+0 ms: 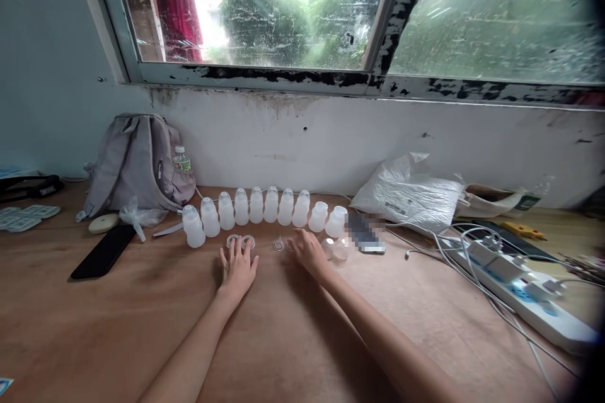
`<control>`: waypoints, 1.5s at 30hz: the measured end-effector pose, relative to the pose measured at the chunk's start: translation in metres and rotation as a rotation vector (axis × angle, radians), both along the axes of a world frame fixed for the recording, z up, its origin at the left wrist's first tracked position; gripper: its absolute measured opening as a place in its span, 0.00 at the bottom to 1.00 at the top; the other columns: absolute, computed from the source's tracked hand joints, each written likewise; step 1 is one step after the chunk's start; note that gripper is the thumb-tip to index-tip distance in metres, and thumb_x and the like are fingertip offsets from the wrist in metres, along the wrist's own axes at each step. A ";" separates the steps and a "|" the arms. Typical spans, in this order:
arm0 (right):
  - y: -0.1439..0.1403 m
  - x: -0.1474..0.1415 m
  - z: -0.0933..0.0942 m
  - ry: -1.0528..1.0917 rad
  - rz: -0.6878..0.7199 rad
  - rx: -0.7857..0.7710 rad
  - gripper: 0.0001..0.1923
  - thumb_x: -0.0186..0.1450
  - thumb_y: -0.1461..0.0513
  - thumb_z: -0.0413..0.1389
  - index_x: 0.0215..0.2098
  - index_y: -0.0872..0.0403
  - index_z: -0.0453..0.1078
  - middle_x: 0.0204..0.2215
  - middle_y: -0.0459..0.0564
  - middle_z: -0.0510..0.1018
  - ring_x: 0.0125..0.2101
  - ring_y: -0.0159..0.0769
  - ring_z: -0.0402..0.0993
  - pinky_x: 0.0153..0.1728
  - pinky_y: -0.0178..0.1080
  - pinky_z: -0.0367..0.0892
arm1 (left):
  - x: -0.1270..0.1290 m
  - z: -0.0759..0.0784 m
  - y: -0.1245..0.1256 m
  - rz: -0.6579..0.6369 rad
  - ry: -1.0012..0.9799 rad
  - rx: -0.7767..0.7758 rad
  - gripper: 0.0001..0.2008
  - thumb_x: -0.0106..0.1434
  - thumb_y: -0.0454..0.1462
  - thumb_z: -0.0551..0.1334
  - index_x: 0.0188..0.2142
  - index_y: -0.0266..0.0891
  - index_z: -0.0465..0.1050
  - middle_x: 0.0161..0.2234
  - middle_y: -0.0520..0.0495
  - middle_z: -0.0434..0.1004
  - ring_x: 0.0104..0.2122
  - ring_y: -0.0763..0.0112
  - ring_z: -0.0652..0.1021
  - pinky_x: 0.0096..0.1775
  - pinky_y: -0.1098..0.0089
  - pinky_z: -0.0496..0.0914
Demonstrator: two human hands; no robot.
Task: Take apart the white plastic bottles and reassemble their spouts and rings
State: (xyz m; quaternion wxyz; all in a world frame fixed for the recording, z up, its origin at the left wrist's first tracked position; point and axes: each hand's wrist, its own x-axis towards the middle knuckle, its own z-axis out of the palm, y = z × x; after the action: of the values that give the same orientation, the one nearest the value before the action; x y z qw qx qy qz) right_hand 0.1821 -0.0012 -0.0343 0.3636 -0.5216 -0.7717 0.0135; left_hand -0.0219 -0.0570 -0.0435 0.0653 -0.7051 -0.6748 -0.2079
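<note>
While both hands lie flat and empty on the counter [302, 340], the left hand [237, 267] touches two rings [241, 241] before the bottles [265, 208]; the right hand [309, 252] nears a nipple [278, 244]. Picking one seems next, needing a pinch.

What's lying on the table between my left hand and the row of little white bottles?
In the head view, two small clear plastic rings lie side by side between the left hand and the row of small white plastic bottles, at the fingertips.

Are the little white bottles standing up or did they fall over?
Standing up. The little white bottles stand in a curved row on the table, caps on top; the last two on the right lean a little. None lies flat.
</note>
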 end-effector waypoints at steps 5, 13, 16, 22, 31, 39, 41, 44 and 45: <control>0.031 0.003 0.049 -0.013 -0.106 0.150 0.20 0.62 0.62 0.45 0.52 0.58 0.58 0.50 0.60 0.65 0.52 0.46 0.56 0.50 0.47 0.53 | 0.002 -0.002 0.002 -0.024 -0.030 0.093 0.24 0.60 0.38 0.52 0.56 0.35 0.55 0.55 0.35 0.58 0.55 0.51 0.59 0.52 0.46 0.52; 0.059 -0.001 0.065 -0.248 -0.260 0.136 0.21 0.57 0.66 0.49 0.50 0.58 0.60 0.51 0.58 0.65 0.54 0.49 0.52 0.52 0.51 0.46 | 0.008 -0.004 0.003 -0.116 -0.055 0.304 0.24 0.59 0.35 0.53 0.55 0.36 0.56 0.54 0.36 0.61 0.54 0.56 0.62 0.52 0.51 0.55; 0.053 -0.001 0.066 -0.220 -0.252 0.166 0.14 0.59 0.67 0.48 0.44 0.59 0.64 0.43 0.60 0.70 0.48 0.47 0.60 0.47 0.47 0.55 | 0.010 -0.003 0.002 -0.158 -0.069 0.350 0.23 0.59 0.35 0.53 0.55 0.37 0.56 0.53 0.37 0.62 0.53 0.56 0.62 0.52 0.52 0.56; 0.006 0.002 0.071 -0.117 -0.191 0.263 0.13 0.62 0.61 0.47 0.46 0.56 0.61 0.40 0.56 0.69 0.42 0.42 0.63 0.43 0.43 0.60 | 0.013 0.007 -0.006 -0.213 -0.152 0.430 0.25 0.60 0.40 0.53 0.56 0.35 0.53 0.55 0.33 0.56 0.54 0.56 0.61 0.52 0.53 0.55; -0.085 0.008 0.024 0.494 0.009 0.053 0.09 0.63 0.56 0.47 0.37 0.53 0.61 0.27 0.46 0.69 0.20 0.29 0.65 0.21 0.33 0.62 | 0.025 0.015 -0.021 -0.589 -0.113 0.474 0.28 0.56 0.50 0.56 0.53 0.37 0.57 0.49 0.37 0.67 0.48 0.57 0.68 0.49 0.56 0.61; -0.087 0.015 0.008 0.368 -0.015 -0.108 0.16 0.65 0.57 0.41 0.22 0.54 0.58 0.15 0.42 0.63 0.17 0.28 0.60 0.19 0.31 0.55 | 0.029 0.012 -0.028 -0.722 -0.107 0.270 0.24 0.52 0.38 0.57 0.50 0.36 0.61 0.39 0.43 0.74 0.35 0.63 0.74 0.36 0.65 0.70; -0.086 0.019 0.007 0.325 -0.011 -0.049 0.16 0.64 0.58 0.41 0.20 0.54 0.58 0.14 0.41 0.61 0.15 0.27 0.58 0.19 0.31 0.53 | 0.029 0.013 -0.028 -0.766 -0.120 0.263 0.25 0.52 0.38 0.57 0.50 0.36 0.61 0.39 0.43 0.74 0.35 0.63 0.74 0.35 0.66 0.71; -0.085 0.024 0.006 0.263 0.013 0.052 0.15 0.63 0.61 0.42 0.20 0.54 0.60 0.14 0.42 0.62 0.15 0.27 0.58 0.19 0.31 0.53 | 0.029 0.016 -0.025 -0.810 -0.117 0.306 0.26 0.52 0.38 0.57 0.51 0.35 0.60 0.38 0.43 0.74 0.34 0.64 0.75 0.34 0.66 0.71; -0.084 0.025 0.007 0.252 0.017 0.086 0.15 0.63 0.62 0.42 0.20 0.54 0.60 0.14 0.43 0.63 0.15 0.27 0.58 0.19 0.31 0.53 | 0.029 0.017 -0.024 -0.822 -0.111 0.325 0.26 0.52 0.38 0.57 0.52 0.35 0.60 0.38 0.43 0.74 0.34 0.64 0.75 0.34 0.66 0.71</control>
State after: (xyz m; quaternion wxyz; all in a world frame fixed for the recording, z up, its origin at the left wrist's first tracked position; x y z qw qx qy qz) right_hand 0.2071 -0.0855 -0.0278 0.4797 -0.4930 -0.7242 0.0488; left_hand 0.0067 -0.0814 -0.0264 0.0510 -0.8831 -0.2993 -0.3576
